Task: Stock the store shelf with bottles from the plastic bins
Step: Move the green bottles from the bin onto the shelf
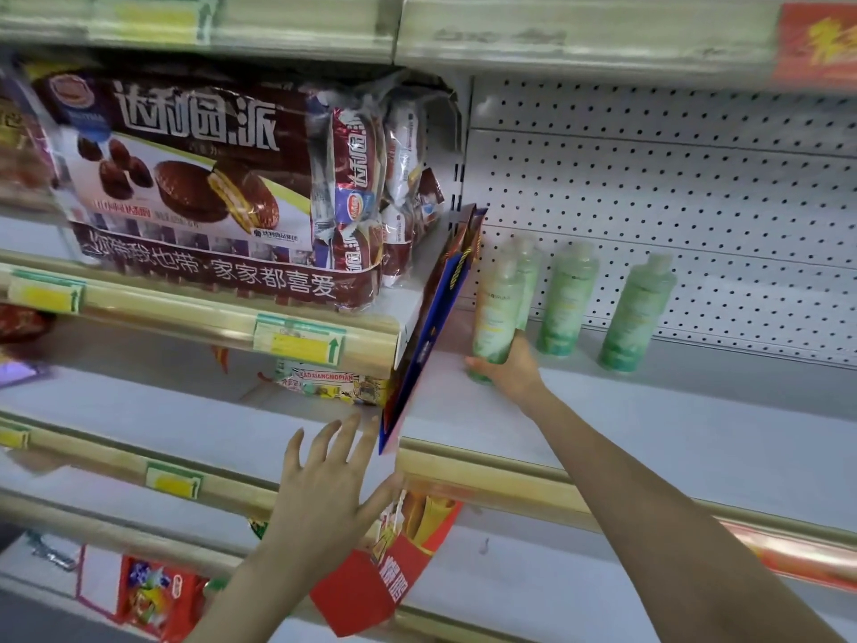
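Note:
My right hand [510, 369] grips the base of a pale green bottle [498, 308], standing upright at the left end of the white shelf [649, 424]. Behind it stands another green bottle [528, 271], partly hidden. Two more green bottles [568, 299] [635, 313] stand to the right, near the pegboard back wall. My left hand [331, 484] hovers lower down with fingers spread, holding nothing, in front of the shelf's gold edge. No bin is in view.
A blue and pink divider card [431, 327] leans at the shelf's left end, beside the held bottle. Large brown cake packages [195, 187] fill the shelf to the left. Red snack packs [157, 596] sit on lower shelves. Bare shelf stretches right of the bottles.

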The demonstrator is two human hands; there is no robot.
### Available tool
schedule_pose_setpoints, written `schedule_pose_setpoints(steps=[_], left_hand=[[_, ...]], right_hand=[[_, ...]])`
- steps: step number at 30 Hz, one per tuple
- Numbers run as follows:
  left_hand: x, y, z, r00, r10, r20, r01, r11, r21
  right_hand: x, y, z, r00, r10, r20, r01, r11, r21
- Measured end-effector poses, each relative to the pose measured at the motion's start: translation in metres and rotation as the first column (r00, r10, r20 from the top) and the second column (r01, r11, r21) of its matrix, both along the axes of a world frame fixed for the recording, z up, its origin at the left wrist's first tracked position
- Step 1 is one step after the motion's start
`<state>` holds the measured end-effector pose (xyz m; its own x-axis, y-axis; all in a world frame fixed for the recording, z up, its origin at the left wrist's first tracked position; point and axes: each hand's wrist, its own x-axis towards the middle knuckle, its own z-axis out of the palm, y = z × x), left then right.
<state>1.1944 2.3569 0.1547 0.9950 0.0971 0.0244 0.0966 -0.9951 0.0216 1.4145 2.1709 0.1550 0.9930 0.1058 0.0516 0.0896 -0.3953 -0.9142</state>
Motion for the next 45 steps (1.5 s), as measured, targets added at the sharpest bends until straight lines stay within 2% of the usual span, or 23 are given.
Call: schedule_pose_setpoints(steps=[4, 7, 10, 15, 20, 22, 27, 31, 36, 42, 45], left_hand=[[0.005, 0.002, -0.001, 0.999, -0.034, 0.007, 0.034, 0.999, -0.015], [0.006, 0.004, 0.002, 0.999, -0.044, 0.015, 0.045, 0.998, -0.032], [0.005, 0.006, 0.002, 0.997, -0.036, 0.068, 0.042, 0.996, -0.079], [0.006, 0.000, -0.008, 0.990, -0.031, 0.134, 0.050, 0.990, -0.133], [0.003, -0.002, -0.016, 0.983, -0.052, 0.176, 0.066, 0.995, -0.076], [0.000, -0.005, -0.017, 0.984, -0.082, 0.160, 0.092, 0.994, -0.055], [-0.018, -0.022, -0.021, 0.975, -0.092, 0.202, 0.104, 0.993, -0.049], [-0.039, -0.045, -0.025, 0.974, -0.035, 0.222, 0.061, 0.992, -0.108], [-0.067, -0.086, -0.039, 0.972, 0.019, 0.236, 0.005, 0.995, -0.103], [-0.108, -0.120, -0.085, 0.987, 0.123, 0.105, -0.095, 0.966, -0.240], [-0.128, -0.126, -0.115, 0.990, 0.135, 0.024, -0.127, 0.970, -0.209]], right_hand=[[-0.013, -0.010, 0.007, 0.993, 0.088, -0.073, -0.092, 0.994, -0.052], [-0.039, -0.025, 0.018, 0.987, 0.149, -0.055, -0.158, 0.958, -0.240], [-0.062, -0.043, 0.020, 0.990, 0.139, 0.005, -0.121, 0.878, -0.462], [-0.111, -0.072, 0.018, 0.995, 0.094, 0.035, -0.027, 0.589, -0.808], [-0.170, -0.107, 0.015, 0.987, 0.089, 0.137, 0.100, 0.341, -0.935], [-0.192, -0.126, 0.011, 0.983, 0.077, 0.167, 0.140, 0.270, -0.953], [-0.238, -0.176, 0.001, 0.964, -0.018, 0.265, 0.258, 0.296, -0.920], [-0.273, -0.221, -0.017, 0.962, -0.078, 0.263, 0.274, 0.320, -0.907], [-0.300, -0.271, -0.045, 0.976, -0.105, 0.192, 0.215, 0.288, -0.933], [-0.318, -0.299, -0.094, 0.996, -0.044, 0.083, 0.092, 0.296, -0.951], [-0.329, -0.306, -0.126, 0.999, -0.037, 0.014, 0.025, 0.326, -0.945]])
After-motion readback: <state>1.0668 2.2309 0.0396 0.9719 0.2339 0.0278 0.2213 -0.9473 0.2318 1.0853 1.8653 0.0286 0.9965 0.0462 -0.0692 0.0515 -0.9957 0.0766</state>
